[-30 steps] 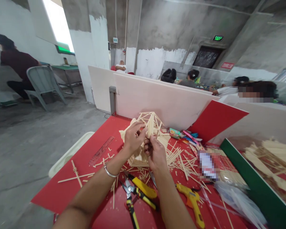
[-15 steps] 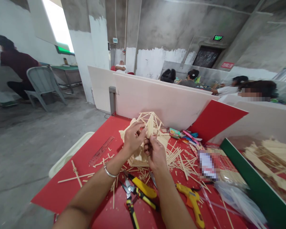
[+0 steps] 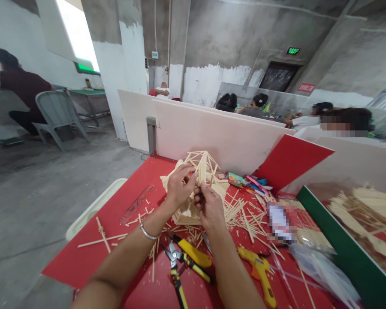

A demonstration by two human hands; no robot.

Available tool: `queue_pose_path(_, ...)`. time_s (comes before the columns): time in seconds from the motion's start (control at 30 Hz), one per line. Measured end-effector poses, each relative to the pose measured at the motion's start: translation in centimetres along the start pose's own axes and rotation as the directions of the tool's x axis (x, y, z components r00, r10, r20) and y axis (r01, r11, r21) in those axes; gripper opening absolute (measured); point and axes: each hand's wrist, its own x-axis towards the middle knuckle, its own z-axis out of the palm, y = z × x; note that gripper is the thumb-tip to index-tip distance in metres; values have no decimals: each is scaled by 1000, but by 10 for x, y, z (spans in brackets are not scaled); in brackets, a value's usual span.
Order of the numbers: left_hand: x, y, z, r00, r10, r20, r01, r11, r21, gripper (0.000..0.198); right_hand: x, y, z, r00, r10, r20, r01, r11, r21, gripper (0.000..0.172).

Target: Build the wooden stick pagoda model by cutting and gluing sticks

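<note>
A small house-like model of thin wooden sticks (image 3: 206, 165) stands on the red table (image 3: 83, 257) near the white partition. My left hand (image 3: 179, 185) curls its fingers round sticks on the model's left side, a bracelet on its wrist. My right hand (image 3: 209, 207) sits just below and to the right, thumb and fingers pinched on a stick at the model's front. Both hands touch the model. Loose sticks (image 3: 241, 214) lie scattered round its base.
Yellow-handled pliers (image 3: 180, 262) and cutters lie between my forearms, a yellow glue gun (image 3: 259, 270) to the right. A ruler (image 3: 137, 203) lies left; pens and packets (image 3: 247, 180) behind. A green-edged board (image 3: 337, 253) stands right. Other people sit beyond the partition (image 3: 218, 137).
</note>
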Motion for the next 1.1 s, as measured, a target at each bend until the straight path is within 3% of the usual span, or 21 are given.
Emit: queue_pose_path(1.1, 2, 1, 1, 1000, -10, -3, 10, 999, 37, 12, 1, 0, 1, 1000, -6, 9, 6, 1000, -8, 35)
